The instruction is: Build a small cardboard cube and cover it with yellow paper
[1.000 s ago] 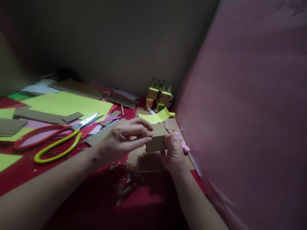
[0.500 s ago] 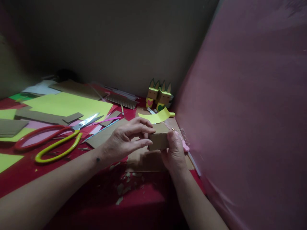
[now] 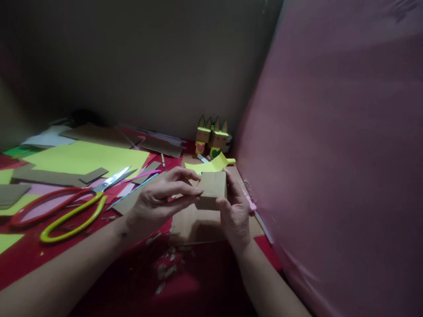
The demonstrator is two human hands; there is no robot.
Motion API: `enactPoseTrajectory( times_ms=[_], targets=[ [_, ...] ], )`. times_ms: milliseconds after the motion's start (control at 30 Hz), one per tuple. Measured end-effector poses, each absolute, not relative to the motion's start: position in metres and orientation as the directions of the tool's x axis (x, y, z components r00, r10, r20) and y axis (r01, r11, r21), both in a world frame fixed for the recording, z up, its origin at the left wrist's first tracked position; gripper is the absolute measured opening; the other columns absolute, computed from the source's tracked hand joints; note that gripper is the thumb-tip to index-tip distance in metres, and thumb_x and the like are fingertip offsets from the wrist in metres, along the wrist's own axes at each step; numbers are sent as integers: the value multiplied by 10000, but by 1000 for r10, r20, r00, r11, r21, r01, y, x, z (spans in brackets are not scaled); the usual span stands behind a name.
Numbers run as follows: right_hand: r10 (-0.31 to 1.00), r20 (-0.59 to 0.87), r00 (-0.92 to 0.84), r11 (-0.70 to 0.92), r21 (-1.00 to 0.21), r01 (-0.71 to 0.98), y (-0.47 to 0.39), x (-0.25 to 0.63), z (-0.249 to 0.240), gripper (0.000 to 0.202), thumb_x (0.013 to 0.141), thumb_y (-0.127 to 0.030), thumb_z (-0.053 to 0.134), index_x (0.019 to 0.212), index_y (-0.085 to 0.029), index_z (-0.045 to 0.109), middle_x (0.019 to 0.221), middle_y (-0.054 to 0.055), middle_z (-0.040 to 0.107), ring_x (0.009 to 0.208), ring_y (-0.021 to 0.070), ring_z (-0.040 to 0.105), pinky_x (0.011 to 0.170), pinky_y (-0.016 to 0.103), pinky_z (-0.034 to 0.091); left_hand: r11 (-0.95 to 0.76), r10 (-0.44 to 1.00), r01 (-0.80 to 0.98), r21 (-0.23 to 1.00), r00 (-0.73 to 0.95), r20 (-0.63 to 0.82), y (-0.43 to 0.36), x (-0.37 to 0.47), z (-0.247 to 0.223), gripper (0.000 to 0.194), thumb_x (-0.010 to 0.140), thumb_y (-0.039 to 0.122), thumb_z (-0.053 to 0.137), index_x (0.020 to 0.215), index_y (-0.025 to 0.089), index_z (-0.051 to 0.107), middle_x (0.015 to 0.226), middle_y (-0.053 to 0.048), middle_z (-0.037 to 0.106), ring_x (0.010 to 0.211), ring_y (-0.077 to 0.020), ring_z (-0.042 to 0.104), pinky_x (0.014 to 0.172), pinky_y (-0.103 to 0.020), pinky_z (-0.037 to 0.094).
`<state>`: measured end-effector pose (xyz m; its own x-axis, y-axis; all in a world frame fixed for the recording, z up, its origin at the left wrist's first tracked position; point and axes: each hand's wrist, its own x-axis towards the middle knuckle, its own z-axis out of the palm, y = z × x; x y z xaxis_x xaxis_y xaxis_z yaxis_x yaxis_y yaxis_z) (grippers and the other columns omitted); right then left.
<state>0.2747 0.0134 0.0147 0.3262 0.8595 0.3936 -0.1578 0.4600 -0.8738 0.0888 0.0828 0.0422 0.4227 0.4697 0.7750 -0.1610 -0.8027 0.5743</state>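
A small brown cardboard box [image 3: 213, 185] is held up between both hands, its top face tipped toward me. My right hand [image 3: 235, 213] grips its right side, thumb on the near edge and fingers behind. At the left side, my left hand [image 3: 167, 191] has its fingertips and thumb closed on the box's edge. Beneath lies a flat cardboard sheet [image 3: 194, 226], with the box's shadow on it. Just behind the box rests a curled yellow paper strip [image 3: 209, 165].
Large scissors [image 3: 95, 193] with red and yellow handles lie open at left, among cardboard pieces and a yellow sheet [image 3: 89, 156]. Two cardboard figures with pointed ears [image 3: 211, 137] stand at the back. Paper scraps [image 3: 167, 266] litter the red tabletop. A pinkish wall [image 3: 330, 154] rises at right.
The box has been tilted so more of its top face shows. Both hands have shifted their hold on it, with the right thumb now lower. The view has moved slightly.
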Motion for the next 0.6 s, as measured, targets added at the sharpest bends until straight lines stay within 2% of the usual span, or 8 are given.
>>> enactPoseTrajectory(
  times_ms=[100,200,300,433,600],
  targets=[
    [796,482,365,532,-846,-44,11,274,21,680,705,-477,913,1331,-334,687,1378,67,680,1386,317,536,1138,490,474,-831,450,-122,543,428,784,86,84,38,241,949,134,710,1053,323,816,1192,-36,674,1017,-153,658,816,-230,580],
    [790,503,352,542,-840,-16,10,268,31,696,684,-454,932,1328,-340,691,1332,63,695,1374,324,532,1161,509,452,-820,452,-146,553,425,784,83,79,42,273,959,135,698,1090,348,808,1184,-25,664,983,-142,669,768,-213,587],
    [794,500,346,540,-842,-22,13,263,38,672,713,-464,910,1333,-326,692,1328,55,689,1324,312,565,1174,493,434,-800,500,-133,585,392,772,77,77,52,281,949,137,711,1073,366,817,1155,-20,686,995,-158,677,784,-237,596],
    [862,421,283,482,-855,-193,25,261,42,587,768,-460,873,1305,-312,690,1297,39,704,1200,252,645,1070,393,510,-740,611,-70,669,343,713,78,76,62,213,922,170,744,992,345,840,1052,-21,716,966,-172,674,721,-233,580],
    [926,267,267,363,-824,-436,36,261,48,409,780,-473,859,1098,-272,700,998,2,730,895,172,682,839,283,561,-696,656,-65,715,349,669,88,77,62,114,873,242,805,953,309,852,989,-41,724,924,-186,675,704,-240,584]
  ],
)
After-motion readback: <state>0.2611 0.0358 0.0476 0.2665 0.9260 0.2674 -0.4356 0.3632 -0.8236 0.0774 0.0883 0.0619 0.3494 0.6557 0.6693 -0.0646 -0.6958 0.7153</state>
